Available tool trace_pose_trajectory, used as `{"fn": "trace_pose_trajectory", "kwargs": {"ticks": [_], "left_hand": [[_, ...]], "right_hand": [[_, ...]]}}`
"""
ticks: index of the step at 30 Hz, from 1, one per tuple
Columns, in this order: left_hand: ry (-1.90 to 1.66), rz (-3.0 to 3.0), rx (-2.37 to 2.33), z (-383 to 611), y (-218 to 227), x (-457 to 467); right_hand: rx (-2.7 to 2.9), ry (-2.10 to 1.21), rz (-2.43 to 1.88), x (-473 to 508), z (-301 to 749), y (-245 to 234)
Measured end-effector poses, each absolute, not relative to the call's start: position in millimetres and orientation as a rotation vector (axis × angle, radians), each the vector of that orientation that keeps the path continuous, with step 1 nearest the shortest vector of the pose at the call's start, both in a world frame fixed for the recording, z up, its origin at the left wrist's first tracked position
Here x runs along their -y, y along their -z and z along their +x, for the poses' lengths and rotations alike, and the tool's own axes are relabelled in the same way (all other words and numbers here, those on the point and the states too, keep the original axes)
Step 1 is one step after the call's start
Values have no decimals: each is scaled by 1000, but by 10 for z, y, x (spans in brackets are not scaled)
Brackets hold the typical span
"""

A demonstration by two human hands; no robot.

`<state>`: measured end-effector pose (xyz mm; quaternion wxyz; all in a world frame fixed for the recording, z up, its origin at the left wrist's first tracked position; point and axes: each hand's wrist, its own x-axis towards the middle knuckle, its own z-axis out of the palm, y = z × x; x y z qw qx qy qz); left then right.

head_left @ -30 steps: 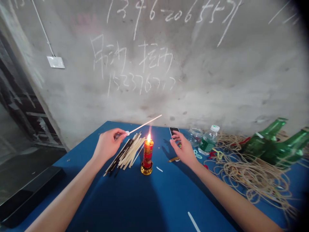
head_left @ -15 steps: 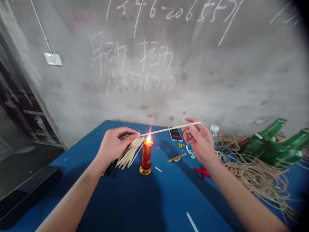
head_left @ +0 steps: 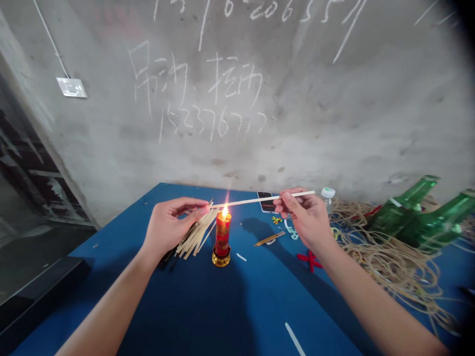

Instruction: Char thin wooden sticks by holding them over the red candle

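A thin pale strip (head_left: 247, 201), probably bamboo or wood, spans between my two hands, close above the flame of a lit red candle (head_left: 222, 232) on a gold base. My left hand (head_left: 174, 220) pinches the strip's left end between thumb and fingers. Toward the other end, my right hand (head_left: 304, 212) grips it with thumb and fingertips, and the tip sticks out to the right. Beneath and beside my left hand lies a bundle of similar pale strips (head_left: 196, 235), some with dark ends. Whether the strip touches the flame I cannot tell.
On the blue table (head_left: 208, 306) are a phone (head_left: 266, 202), a flat brown strip (head_left: 269, 239) and a red twisted piece (head_left: 310, 260). Coiled tan cord (head_left: 393, 272) and green bottles (head_left: 401, 212) fill the right. A black object (head_left: 40, 296) stands left, and a grey wall behind.
My right hand has closed its fingers on the strip, where before they were looser and more spread. The strip now lies more level. The whole view has shifted slightly.
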<state>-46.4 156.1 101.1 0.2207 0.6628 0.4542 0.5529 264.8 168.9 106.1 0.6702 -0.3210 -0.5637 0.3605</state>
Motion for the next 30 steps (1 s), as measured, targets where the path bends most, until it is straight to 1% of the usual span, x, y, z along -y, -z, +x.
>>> {"fn": "trace_pose_trajectory", "kwargs": {"ticks": [7,16,30], "left_hand": [[-1615,1820,-1302,-433,-954,-1574],[-1605,1882,-1338,-406,-944,-1543],[-1609,1927,-1338,-364,-906,-1563]], "right_hand": [[1252,-883,-696,-1763,2710,-914],[1207,-904,-699,-1739,2782,-795],[1149,-902,-678,-1732,2762,-752]]}}
